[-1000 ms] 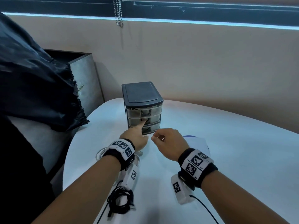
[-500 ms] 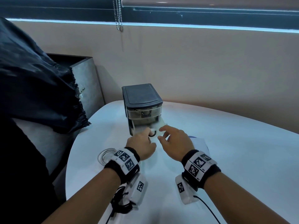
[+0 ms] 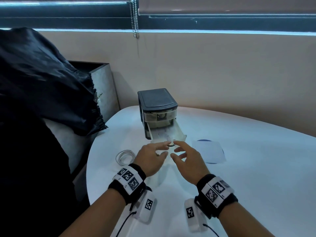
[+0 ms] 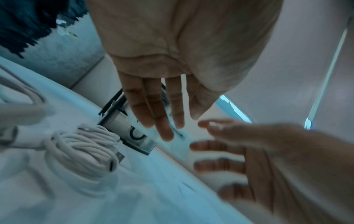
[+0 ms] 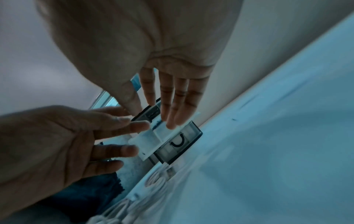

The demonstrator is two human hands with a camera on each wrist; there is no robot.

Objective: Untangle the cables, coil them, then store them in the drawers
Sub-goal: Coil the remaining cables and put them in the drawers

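Storing step: middle drawer (image 3: 166,134) pulled out, my left hand (image 3: 150,158) and right hand (image 3: 185,159) spread-fingered, empty; next I'd fetch the coiled white cable (image 3: 124,156) beside it.

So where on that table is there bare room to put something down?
The table is bare right of the paper sheet. It is crowded by the open drawer, where the left hand, right hand and white cable coil gather.

I count one drawer unit (image 3: 157,106) with three drawers (one pulled open (image 3: 166,134)), one white cable coil (image 3: 124,156), and two hands, left (image 3: 150,159) and right (image 3: 187,161).
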